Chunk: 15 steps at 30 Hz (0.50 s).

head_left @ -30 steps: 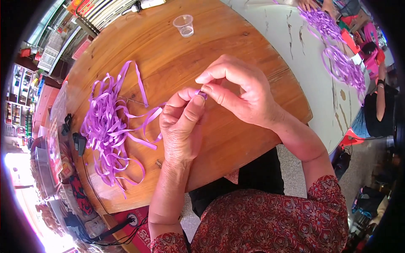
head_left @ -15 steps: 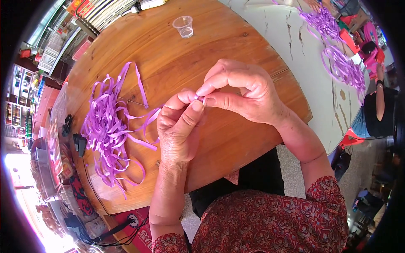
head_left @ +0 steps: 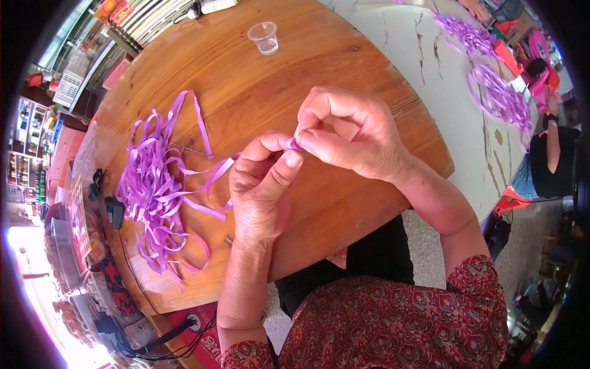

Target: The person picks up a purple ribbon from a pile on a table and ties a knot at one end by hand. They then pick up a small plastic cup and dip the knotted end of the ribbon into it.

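Note:
Both hands meet above the wooden table, pinching a small folded bit of purple ribbon. My left hand holds it between thumb and forefinger, though the thumb tip is slightly lifted from it. From the right, my right hand grips the same bit with thumb and forefinger, its other fingers curled. A strip of ribbon runs from behind my left hand toward a loose tangled heap of purple ribbon on the table's left side. The fingers partly hide how the small piece is folded.
A clear plastic cup stands at the table's far side. On the right, a white marbled table carries more purple ribbon, with another person's arm beyond. Black cables hang along the left edge.
My left thumb has drawn back a little from the forefinger, exposing more of the purple piece. My right fingertips have shifted slightly on it.

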{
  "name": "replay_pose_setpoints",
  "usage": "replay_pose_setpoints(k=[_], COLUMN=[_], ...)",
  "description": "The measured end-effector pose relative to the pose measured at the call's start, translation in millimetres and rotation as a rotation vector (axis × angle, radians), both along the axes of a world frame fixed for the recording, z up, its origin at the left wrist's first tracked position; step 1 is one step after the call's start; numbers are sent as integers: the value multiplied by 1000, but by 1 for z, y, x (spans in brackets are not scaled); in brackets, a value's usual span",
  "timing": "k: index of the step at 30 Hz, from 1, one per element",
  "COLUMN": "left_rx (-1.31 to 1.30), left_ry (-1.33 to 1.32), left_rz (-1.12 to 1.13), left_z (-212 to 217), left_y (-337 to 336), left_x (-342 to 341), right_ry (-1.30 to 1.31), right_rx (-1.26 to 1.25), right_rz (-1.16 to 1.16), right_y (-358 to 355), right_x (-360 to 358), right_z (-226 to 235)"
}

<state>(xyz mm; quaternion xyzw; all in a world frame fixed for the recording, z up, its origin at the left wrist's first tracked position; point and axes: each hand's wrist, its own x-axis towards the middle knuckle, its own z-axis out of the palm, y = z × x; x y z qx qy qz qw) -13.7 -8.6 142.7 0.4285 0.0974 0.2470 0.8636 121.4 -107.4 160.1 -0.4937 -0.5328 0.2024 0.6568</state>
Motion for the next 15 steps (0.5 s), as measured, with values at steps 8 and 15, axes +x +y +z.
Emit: replay_pose_setpoints(k=[8, 15], left_rx=[110, 167], left_ry=[55, 88], left_rz=[135, 204], left_z=[3, 4], left_y=[-1, 1], left_x=[-4, -3], right_ry=[71, -200], right_rx=[-41, 146], right_rz=[30, -65], right_y=[1, 3], right_x=[0, 5], right_z=[1, 7])
